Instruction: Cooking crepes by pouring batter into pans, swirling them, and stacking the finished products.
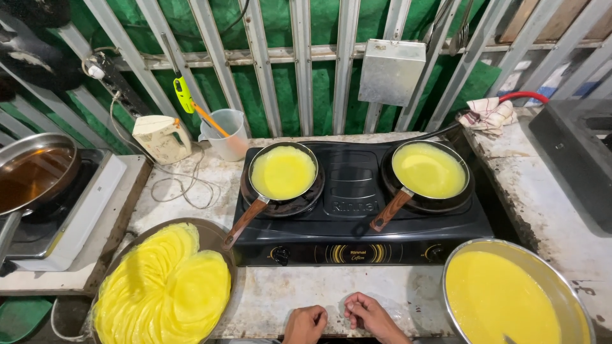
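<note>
Worn white countertop (287, 296) against a green-backed metal fence: left hand (305, 323) and right hand (373, 315) rest together at the front edge, fingers curled, holding nothing. Just beyond sits a black two-burner gas stove (357, 220) with two small wood-handled pans of yellow batter (283, 172) (429, 170). Stacked yellow crepes on a round tray (162, 286) left, big metal bowl of yellow batter (503, 296) right.

A yellow printed label (358, 253) with curved stripes sits at the centre of the black stove's front panel (382, 253), between its two knobs
</note>
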